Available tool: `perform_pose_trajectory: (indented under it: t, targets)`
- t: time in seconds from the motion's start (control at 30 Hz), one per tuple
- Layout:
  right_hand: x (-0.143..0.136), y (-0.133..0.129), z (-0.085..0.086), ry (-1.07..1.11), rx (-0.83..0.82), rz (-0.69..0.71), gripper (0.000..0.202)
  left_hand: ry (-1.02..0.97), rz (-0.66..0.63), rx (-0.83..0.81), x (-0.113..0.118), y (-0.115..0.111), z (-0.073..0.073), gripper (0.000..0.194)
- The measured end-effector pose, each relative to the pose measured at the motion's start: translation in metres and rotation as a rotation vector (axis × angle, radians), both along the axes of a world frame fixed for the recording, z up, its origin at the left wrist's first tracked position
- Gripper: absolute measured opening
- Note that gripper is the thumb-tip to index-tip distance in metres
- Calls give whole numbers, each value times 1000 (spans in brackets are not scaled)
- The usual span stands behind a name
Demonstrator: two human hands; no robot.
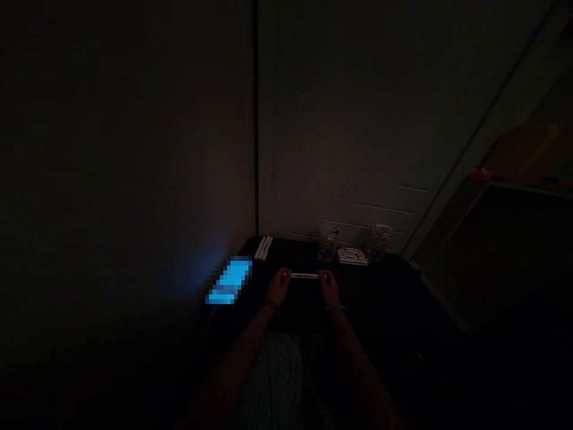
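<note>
A pale wall (340, 119) rises beyond the grip, dim in the low light. Under the grip spreads a dark table (371, 292). To the left of the grip and a little nearer the person, a bright blue screen (230, 282) glows, its details blurred out. The left hand (279, 285) and right hand (330, 288) are apart from each other, the fingers of each clamped on one end of a single white marker (305, 276), held level between them. Beyond the right hand stand two clear containers (328, 249), with a pile of white sticks (353, 257) between them. Beyond the left hand, a few slim white pens (263, 248) lie side by side. A thin band (335, 307) circles the right wrist.
</note>
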State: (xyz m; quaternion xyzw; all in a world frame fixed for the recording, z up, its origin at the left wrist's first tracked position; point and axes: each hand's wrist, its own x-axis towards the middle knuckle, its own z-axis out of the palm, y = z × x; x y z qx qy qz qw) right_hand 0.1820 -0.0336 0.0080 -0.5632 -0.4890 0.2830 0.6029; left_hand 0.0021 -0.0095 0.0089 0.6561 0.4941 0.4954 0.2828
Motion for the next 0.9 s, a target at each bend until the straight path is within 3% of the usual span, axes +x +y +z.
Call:
perform_pose_trajectory:
  t: [0.23,0.4,0.63,0.77,0.9]
  targets:
    - [13,-6,6,343,2,93,46,11,-113,-55,1,3,-5,34]
    - [13,-16,16,359,5,152,46,-11,-112,-47,2,0,0,34]
    - [7,-17,33,298,16,177,47,55,-126,-99,3,-3,2,39]
    - [-8,-23,58,154,85,167,41,54,-92,-172,4,-2,-1,39]
    - [-24,-37,86,-141,214,194,32,-15,-140,-196,4,-1,-5,37]
